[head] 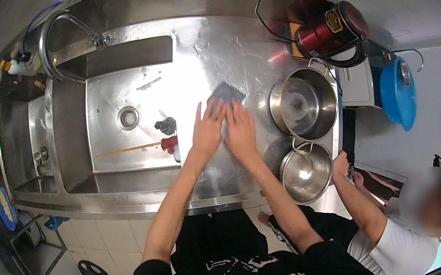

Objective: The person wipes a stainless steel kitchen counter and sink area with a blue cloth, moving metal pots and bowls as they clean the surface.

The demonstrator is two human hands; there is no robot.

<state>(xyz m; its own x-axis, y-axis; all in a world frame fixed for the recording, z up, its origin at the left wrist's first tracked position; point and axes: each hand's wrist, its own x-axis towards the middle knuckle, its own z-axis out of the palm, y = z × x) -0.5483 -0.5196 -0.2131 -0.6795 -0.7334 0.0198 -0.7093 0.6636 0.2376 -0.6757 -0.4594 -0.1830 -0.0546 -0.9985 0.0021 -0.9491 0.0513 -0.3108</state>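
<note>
A crumpled grey cloth (225,92) lies on the stainless steel drainboard (220,185). My left hand (209,129) rests flat with its fingertips at the cloth's near edge, fingers spread a little. Beside it, my right hand (239,126) is laid flat too, its fingertips touching the same edge. Neither hand is closed around anything. To the left, the sink basin (104,95) holds a dark scouring pad (165,126), a long thin wooden stick (130,149) and a dark red item (169,144) at the stick's right end.
Two steel pots, one large (302,102) and one smaller (306,175), stand at the drainboard's right end. Behind them is a red electric kettle (322,39) with cords. A curved faucet (46,48) reaches over the sink. Another person (395,239) sits at lower right, a hand near the counter.
</note>
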